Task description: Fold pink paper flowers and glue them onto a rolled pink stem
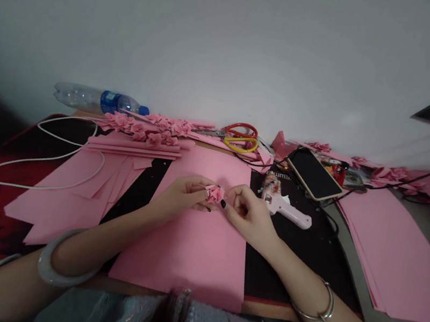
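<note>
A small pink paper flower (215,194) is held above a large pink sheet (192,250) in the middle of the desk. My left hand (184,196) grips the flower from the left, its fingers wrapped round the base. At the flower's right edge is my right hand (249,214), with curled fingers and the thumb touching or very near the petals. Whether anything sits between the right fingertips is too small to tell. Just right of that hand lies a white glue gun (290,212).
Cut pink sheets (68,208) and a white cable (14,162) lie left. Behind are paper flowers (154,132), a plastic bottle (86,97) and red-yellow scissors (240,142). To the right are a phone (314,174), black cables and a pink paper stack (399,261).
</note>
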`<state>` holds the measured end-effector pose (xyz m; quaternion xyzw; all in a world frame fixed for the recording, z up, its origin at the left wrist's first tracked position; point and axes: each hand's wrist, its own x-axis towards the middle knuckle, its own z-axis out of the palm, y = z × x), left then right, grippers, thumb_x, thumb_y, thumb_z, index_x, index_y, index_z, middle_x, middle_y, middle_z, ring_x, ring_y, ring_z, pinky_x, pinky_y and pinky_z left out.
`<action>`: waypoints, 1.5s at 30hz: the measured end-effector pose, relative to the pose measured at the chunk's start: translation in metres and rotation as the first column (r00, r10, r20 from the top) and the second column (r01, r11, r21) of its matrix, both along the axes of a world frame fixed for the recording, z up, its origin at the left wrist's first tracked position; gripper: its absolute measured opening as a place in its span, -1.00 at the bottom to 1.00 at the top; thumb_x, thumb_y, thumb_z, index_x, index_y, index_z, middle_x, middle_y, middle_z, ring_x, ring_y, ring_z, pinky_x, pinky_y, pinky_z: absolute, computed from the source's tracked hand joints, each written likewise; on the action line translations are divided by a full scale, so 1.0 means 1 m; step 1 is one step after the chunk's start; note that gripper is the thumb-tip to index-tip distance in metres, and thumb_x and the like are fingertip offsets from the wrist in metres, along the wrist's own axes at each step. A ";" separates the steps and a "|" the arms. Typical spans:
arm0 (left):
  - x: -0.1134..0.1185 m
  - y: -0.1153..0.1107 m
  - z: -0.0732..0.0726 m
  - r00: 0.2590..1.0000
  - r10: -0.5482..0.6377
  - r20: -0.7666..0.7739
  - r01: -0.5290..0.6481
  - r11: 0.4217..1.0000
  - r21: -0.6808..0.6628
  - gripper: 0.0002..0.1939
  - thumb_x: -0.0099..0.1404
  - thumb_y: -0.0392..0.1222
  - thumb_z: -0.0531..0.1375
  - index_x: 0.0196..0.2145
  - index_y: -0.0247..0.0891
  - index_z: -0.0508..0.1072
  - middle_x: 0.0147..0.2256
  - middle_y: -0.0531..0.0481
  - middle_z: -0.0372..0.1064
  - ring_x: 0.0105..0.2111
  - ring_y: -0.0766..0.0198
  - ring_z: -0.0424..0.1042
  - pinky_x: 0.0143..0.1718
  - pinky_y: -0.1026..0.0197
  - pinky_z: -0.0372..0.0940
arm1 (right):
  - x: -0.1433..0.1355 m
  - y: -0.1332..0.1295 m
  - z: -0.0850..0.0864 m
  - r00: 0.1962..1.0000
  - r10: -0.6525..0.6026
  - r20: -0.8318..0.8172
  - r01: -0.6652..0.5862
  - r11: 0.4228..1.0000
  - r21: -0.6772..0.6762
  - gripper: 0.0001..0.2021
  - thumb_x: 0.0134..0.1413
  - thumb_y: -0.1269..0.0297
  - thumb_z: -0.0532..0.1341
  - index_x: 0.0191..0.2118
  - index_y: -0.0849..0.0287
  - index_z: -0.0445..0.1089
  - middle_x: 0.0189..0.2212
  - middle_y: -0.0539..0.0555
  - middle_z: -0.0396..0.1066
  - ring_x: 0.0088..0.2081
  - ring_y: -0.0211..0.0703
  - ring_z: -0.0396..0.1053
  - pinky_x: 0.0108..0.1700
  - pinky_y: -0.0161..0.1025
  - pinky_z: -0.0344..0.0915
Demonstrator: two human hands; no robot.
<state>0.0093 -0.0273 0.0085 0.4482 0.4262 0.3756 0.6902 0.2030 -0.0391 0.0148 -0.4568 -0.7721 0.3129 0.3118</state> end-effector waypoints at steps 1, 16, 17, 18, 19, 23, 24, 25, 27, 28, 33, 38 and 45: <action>0.000 0.000 0.001 1.000 -0.006 0.002 0.006 1.000 -0.003 -0.68 0.07 -0.15 0.30 -0.21 -0.33 0.44 -0.34 -0.07 0.52 -0.40 0.27 0.52 -0.30 0.23 0.38 | 0.000 0.000 0.000 1.000 0.002 -0.001 -0.002 1.000 0.000 -0.90 0.05 0.40 0.13 -0.26 0.17 0.24 -0.64 -0.17 0.01 -0.61 -0.35 0.04 -0.53 -0.37 -0.03; 0.000 -0.002 -0.001 0.999 -0.031 -0.022 0.031 0.999 0.020 -0.71 0.13 -0.11 0.27 -0.20 -0.30 0.46 -0.27 -0.08 0.52 -0.31 0.26 0.51 -0.24 0.24 0.36 | 0.000 0.002 -0.003 1.000 -0.007 0.018 0.007 1.000 0.019 -0.95 0.13 0.37 0.07 -0.32 0.19 0.25 -0.61 -0.12 0.11 -0.59 -0.36 0.06 -0.52 -0.39 0.02; 0.000 -0.002 -0.001 0.999 -0.033 -0.028 0.034 0.999 0.024 -0.71 0.14 -0.10 0.27 -0.20 -0.29 0.47 -0.27 -0.07 0.52 -0.30 0.27 0.51 -0.24 0.25 0.36 | 0.000 0.002 -0.003 1.000 -0.010 0.018 0.009 1.000 0.021 -0.96 0.13 0.38 0.08 -0.33 0.19 0.25 -0.61 -0.12 0.11 -0.59 -0.37 0.06 -0.52 -0.39 0.02; 0.000 -0.001 -0.001 0.999 -0.036 -0.036 0.037 0.999 0.029 -0.72 0.14 -0.10 0.26 -0.21 -0.29 0.47 -0.27 -0.06 0.51 -0.30 0.27 0.51 -0.24 0.25 0.36 | 0.000 0.002 -0.003 1.000 -0.011 0.017 0.010 1.000 0.023 -0.96 0.12 0.38 0.08 -0.34 0.19 0.25 -0.62 -0.13 0.10 -0.60 -0.37 0.05 -0.52 -0.39 0.01; 0.000 -0.001 -0.001 0.998 -0.037 -0.043 0.038 0.999 0.033 -0.72 0.14 -0.10 0.27 -0.21 -0.29 0.48 -0.27 -0.06 0.51 -0.30 0.27 0.50 -0.24 0.26 0.36 | 0.000 0.002 -0.003 1.000 -0.010 0.015 0.010 1.000 0.025 -0.96 0.11 0.39 0.09 -0.36 0.19 0.25 -0.62 -0.13 0.09 -0.60 -0.37 0.05 -0.52 -0.40 0.01; 0.000 -0.002 -0.003 0.998 -0.043 -0.052 0.048 0.995 0.088 -0.67 0.10 -0.10 0.30 -0.18 -0.28 0.48 -0.26 -0.04 0.50 -0.30 0.28 0.48 -0.26 0.24 0.36 | -0.001 0.000 -0.004 1.000 -0.011 0.017 0.010 0.999 0.042 -0.95 0.08 0.40 0.10 -0.39 0.19 0.24 -0.63 -0.14 0.08 -0.61 -0.39 0.04 -0.53 -0.41 0.01; 0.000 -0.002 -0.003 0.997 -0.052 -0.057 0.058 0.992 0.110 -0.66 0.09 -0.10 0.30 -0.18 -0.28 0.48 -0.26 -0.04 0.50 -0.30 0.28 0.47 -0.27 0.24 0.36 | -0.001 0.000 -0.004 1.000 -0.010 0.017 0.010 0.999 0.049 -0.95 0.08 0.40 0.11 -0.40 0.19 0.24 -0.63 -0.14 0.09 -0.62 -0.39 0.04 -0.53 -0.41 0.01; 0.000 -0.002 -0.003 0.996 -0.061 -0.063 0.069 0.989 0.133 -0.66 0.08 -0.10 0.31 -0.18 -0.28 0.49 -0.27 -0.04 0.49 -0.31 0.28 0.46 -0.27 0.24 0.36 | -0.002 0.000 -0.004 1.000 -0.009 0.018 0.008 0.998 0.055 -0.95 0.07 0.40 0.11 -0.40 0.20 0.24 -0.64 -0.14 0.09 -0.62 -0.39 0.04 -0.53 -0.41 0.01; 0.000 -0.002 -0.004 0.994 -0.074 -0.078 0.086 0.982 0.170 -0.67 0.08 -0.11 0.31 -0.19 -0.29 0.50 -0.29 -0.04 0.48 -0.33 0.28 0.45 -0.29 0.24 0.36 | -0.002 0.000 -0.005 1.000 -0.004 0.018 0.003 0.998 0.064 -0.94 0.08 0.40 0.10 -0.40 0.20 0.24 -0.64 -0.14 0.09 -0.62 -0.40 0.04 -0.54 -0.41 0.01; 0.001 -0.002 -0.005 0.994 -0.076 -0.084 0.090 0.979 0.183 -0.67 0.08 -0.11 0.31 -0.20 -0.29 0.50 -0.30 -0.04 0.48 -0.33 0.29 0.44 -0.30 0.24 0.36 | -0.002 0.000 -0.005 1.000 -0.001 0.019 0.000 0.998 0.067 -0.94 0.08 0.40 0.10 -0.40 0.20 0.25 -0.64 -0.14 0.08 -0.62 -0.40 0.04 -0.53 -0.41 0.01; 0.001 -0.002 -0.005 0.997 -0.050 -0.058 0.059 0.982 0.179 -0.64 0.07 -0.15 0.31 -0.16 -0.28 0.45 -0.27 -0.04 0.48 -0.35 0.29 0.44 -0.32 0.23 0.36 | 0.000 0.000 -0.001 1.000 0.017 0.024 -0.019 0.998 0.068 -0.92 0.11 0.38 0.09 -0.39 0.20 0.27 -0.63 -0.13 0.08 -0.61 -0.38 0.05 -0.53 -0.41 0.01; 0.003 -0.003 -0.001 1.000 0.026 0.007 -0.027 0.996 0.090 -0.59 0.02 -0.24 0.34 -0.18 -0.31 0.33 -0.35 -0.01 0.49 -0.45 0.33 0.45 -0.38 0.24 0.35 | 0.004 0.002 0.001 1.000 -0.014 0.001 0.014 0.995 0.098 -0.93 0.11 0.41 0.10 -0.27 0.21 0.29 -0.61 -0.13 0.11 -0.58 -0.35 0.12 -0.49 -0.40 0.06; 0.002 -0.002 0.004 0.999 -0.015 -0.044 0.022 0.986 0.163 -0.72 0.05 -0.21 0.32 -0.29 -0.34 0.37 -0.40 0.00 0.46 -0.44 0.34 0.42 -0.37 0.25 0.32 | 0.006 0.001 0.000 0.999 -0.003 0.040 -0.002 0.992 0.124 -0.87 0.08 0.45 0.12 -0.22 0.21 0.31 -0.62 -0.14 0.08 -0.59 -0.35 0.10 -0.49 -0.40 0.05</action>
